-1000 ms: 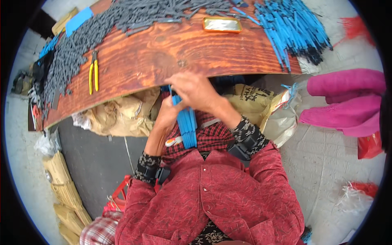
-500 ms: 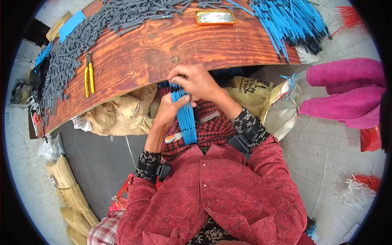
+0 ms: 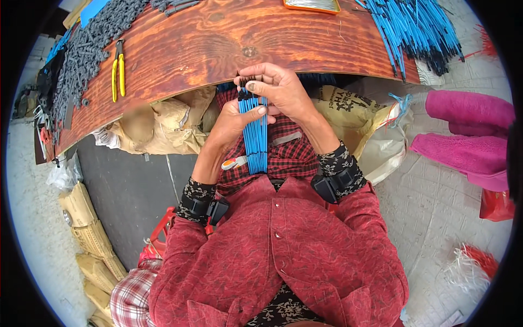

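A bundle of thin blue rods with black ends [image 3: 254, 143] stands lengthwise over my lap, just short of the table edge. My left hand [image 3: 231, 124] is closed around the bundle below its black tips, the thumb lying across the front. At the top, my right hand [image 3: 283, 95] has its thumb and forefinger about the black ends, touching them. Its fingers partly hide the tips. Beside the bundle on the red-black checked cloth lies a small white tool with an orange part [image 3: 233, 163].
The wooden table [image 3: 190, 62] bears grey plastic plugs [image 3: 81, 65], yellow-handled pliers [image 3: 118, 73], a tin of thin metal pieces [image 3: 313, 5] and a heap of blue rods [image 3: 417, 32]. Sacks [image 3: 348, 106] stand under its edge. Pink cloth [image 3: 463, 147] lies at right.
My right hand's fingers have straightened from a curl over the bundle's top, so more black tips show. The left hand keeps its grip. The view has shifted, moving the table contents upward.
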Motion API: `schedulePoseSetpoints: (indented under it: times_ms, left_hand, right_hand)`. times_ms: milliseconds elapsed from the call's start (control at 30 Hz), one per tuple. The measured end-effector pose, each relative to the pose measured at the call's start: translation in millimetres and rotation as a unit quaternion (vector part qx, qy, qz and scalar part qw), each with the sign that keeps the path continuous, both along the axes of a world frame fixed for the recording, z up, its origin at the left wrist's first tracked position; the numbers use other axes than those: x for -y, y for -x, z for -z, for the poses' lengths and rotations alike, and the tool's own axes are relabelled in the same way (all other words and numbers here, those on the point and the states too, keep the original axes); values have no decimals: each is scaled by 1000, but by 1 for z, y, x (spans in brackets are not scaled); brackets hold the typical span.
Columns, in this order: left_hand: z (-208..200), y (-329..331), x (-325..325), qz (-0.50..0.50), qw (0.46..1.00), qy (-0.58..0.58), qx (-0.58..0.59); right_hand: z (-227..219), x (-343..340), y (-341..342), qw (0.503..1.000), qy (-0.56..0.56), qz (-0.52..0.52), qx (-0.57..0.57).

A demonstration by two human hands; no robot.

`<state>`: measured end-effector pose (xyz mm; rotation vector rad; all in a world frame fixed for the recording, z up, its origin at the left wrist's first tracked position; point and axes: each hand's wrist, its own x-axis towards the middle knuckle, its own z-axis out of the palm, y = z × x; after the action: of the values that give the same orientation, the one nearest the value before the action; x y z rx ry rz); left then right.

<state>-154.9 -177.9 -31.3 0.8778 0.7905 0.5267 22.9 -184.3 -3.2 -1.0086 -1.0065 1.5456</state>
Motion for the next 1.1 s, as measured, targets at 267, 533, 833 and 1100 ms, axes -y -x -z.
schedulePoseSetpoints:
  times_ms: [267, 533, 833, 1100]
  left_hand:
    - [3, -2, -6, 15, 1000, 20, 18]
    - [-5, -10, 5, 5, 1000, -6, -6]
    - [-2, -14, -1, -6, 1000, 4, -19]
    - [-1, -11, -2, -6, 1000, -4, -16]
  right_hand:
    - [8, -2, 2, 994, -55, 24, 88]
    - [-46, -40, -41, 975, -125, 27, 182]
    - [-20, -176, -165, 624, -214, 165, 733]
    - [-17, -186, -172, 588, -294, 159, 737]
